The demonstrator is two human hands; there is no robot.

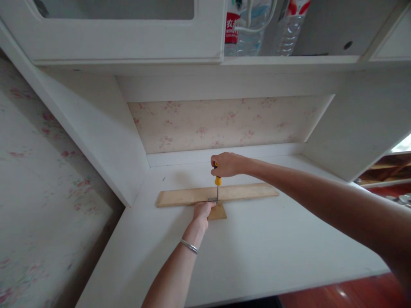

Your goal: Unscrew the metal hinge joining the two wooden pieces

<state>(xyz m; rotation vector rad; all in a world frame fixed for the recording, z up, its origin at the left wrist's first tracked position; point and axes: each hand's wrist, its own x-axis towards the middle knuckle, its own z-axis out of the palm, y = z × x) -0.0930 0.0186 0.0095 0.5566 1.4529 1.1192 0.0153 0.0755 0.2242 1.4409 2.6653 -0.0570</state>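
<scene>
Screwdriver [218, 181]: standing nearly upright at mid-frame, its long axis crossing the line of the wood, its shaft pointing down at the small metal piece; whether the tip is sitting in a screw is too small to tell.
Right hand [229, 164]: wrapping the handle from above, its forearm reaching in from the right edge.
Left hand [203, 209]: lying lower and nearer the metal piece, fingers touching down beside the tip; whether they are pinching or only pressing, I cannot tell.
Metal piece [212, 199]: lying flat where the two wooden pieces are meeting, just left of the tip.
Short wooden piece [218, 213]: jutting toward the bottom of the frame.
Long board [180, 196]: stretching left to right across mid-frame.
Worktop [272, 244]: carrying the wood, spreading white through the lower frame.
Wallpapered back [201, 124]: showing flowers behind the worktop.
Upper cabinet [128, 40]: hanging across the top, holding bottles [289, 36] at upper right.
</scene>
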